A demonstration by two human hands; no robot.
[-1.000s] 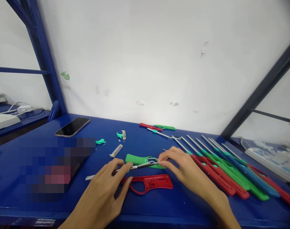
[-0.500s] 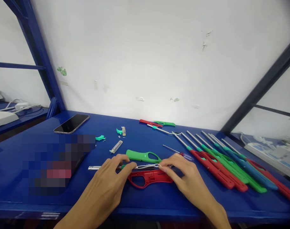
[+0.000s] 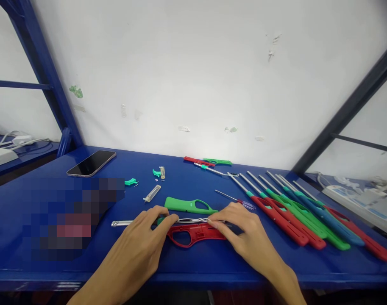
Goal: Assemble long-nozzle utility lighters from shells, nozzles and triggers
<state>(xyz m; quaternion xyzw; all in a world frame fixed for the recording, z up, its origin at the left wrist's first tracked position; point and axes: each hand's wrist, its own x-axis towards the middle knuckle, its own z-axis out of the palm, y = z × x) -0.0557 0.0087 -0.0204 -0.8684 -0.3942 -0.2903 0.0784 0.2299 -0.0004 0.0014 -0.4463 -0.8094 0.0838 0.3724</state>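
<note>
My left hand (image 3: 139, 250) pinches the middle of a thin metal lighter tube (image 3: 121, 223) that lies across the blue table (image 3: 193, 271). My right hand (image 3: 244, 231) pinches the wire end of that same tube assembly, just over the top edge of an open red lighter shell (image 3: 196, 235). A green lighter shell (image 3: 188, 205) lies just behind the tube, not touched by either hand. Both hands are closed on the tube assembly.
A row of several assembled red, green and blue long lighters (image 3: 301, 207) lies to the right. A small screwdriver (image 3: 234, 199), a clear fuel part (image 3: 151, 192), small green bits (image 3: 131, 182) and a phone (image 3: 91, 163) lie further back. A blurred patch sits at left.
Both hands carried the tube assembly nearer, off the green shell and down onto the top edge of the red shell. The green shell now lies uncovered behind.
</note>
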